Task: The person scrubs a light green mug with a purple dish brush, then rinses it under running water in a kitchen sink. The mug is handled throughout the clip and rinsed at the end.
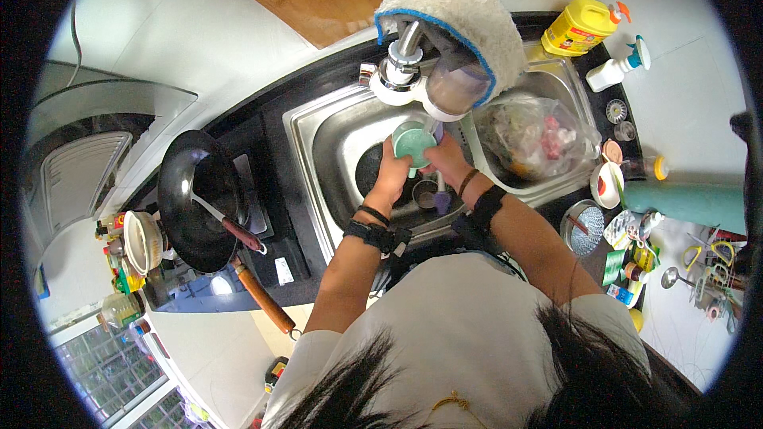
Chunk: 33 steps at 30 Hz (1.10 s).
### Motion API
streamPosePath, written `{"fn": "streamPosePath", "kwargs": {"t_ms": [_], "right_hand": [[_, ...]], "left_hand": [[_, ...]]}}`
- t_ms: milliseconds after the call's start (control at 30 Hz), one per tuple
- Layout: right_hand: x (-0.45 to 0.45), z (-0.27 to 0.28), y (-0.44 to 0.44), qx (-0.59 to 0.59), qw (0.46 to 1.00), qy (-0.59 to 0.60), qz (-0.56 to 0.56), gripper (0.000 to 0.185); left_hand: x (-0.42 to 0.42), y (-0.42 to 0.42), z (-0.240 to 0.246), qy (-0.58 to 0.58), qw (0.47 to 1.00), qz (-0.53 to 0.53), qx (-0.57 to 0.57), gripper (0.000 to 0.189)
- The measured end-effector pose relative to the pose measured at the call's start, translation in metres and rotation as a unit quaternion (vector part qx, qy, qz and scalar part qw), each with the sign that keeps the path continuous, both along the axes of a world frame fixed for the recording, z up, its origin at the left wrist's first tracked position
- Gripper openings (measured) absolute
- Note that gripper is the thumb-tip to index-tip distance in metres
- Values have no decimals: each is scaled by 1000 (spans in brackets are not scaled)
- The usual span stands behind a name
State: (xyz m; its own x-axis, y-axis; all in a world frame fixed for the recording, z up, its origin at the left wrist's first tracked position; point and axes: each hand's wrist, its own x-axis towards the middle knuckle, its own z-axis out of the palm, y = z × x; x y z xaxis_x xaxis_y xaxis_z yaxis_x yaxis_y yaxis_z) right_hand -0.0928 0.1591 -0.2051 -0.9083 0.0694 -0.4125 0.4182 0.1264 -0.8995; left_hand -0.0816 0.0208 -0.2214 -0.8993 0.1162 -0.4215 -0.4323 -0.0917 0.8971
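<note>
A light green cup (413, 144) is between my two hands, over the left basin of a steel sink (334, 149). My left hand (390, 171) grips its left side. My right hand (446, 158) holds its right side, close to a purple item that is partly hidden. Just above the cup hangs the white filter unit of the faucet (396, 86), with a cream cloth (459, 3) draped over it. Below my hands in the basin are a small metal cup (425, 193) and a purple-ended utensil (442, 202).
A plastic bag with mixed contents (530, 137) fills the right basin. A yellow pump jug (578, 27) and a white spray bottle (614, 71) stand behind it. At left, a black wok (199, 208) holds a spatula (220, 217); its wooden handle (262, 295) extends past the counter edge.
</note>
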Motion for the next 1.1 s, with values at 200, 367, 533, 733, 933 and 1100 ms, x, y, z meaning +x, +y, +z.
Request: {"fn": "streamPosePath", "kwargs": {"t_ms": [200, 367, 533, 733, 933, 1100], "right_hand": [[-16, -10, 10, 345, 911, 176, 143, 34], [-14, -5, 4, 76, 995, 59, 13, 19], [-4, 2, -7, -375, 886, -237, -136, 1], [-2, 5, -15, -248, 938, -239, 33, 7], [-20, 2, -1, 286, 870, 376, 140, 34], [-9, 1, -6, -112, 993, -25, 13, 30]], "left_hand": [[-5, -7, 31, 129, 935, -149, -295, 71], [-7, -14, 54, -1, 998, -64, 30, 69], [5, -12, 45, 14, 978, 20, 207, 62], [2, -16, 27, 59, 964, 60, 253, 52], [-7, -30, 43, -216, 928, 2, 304, 40], [-6, -23, 46, -139, 933, -6, 333, 47]]}}
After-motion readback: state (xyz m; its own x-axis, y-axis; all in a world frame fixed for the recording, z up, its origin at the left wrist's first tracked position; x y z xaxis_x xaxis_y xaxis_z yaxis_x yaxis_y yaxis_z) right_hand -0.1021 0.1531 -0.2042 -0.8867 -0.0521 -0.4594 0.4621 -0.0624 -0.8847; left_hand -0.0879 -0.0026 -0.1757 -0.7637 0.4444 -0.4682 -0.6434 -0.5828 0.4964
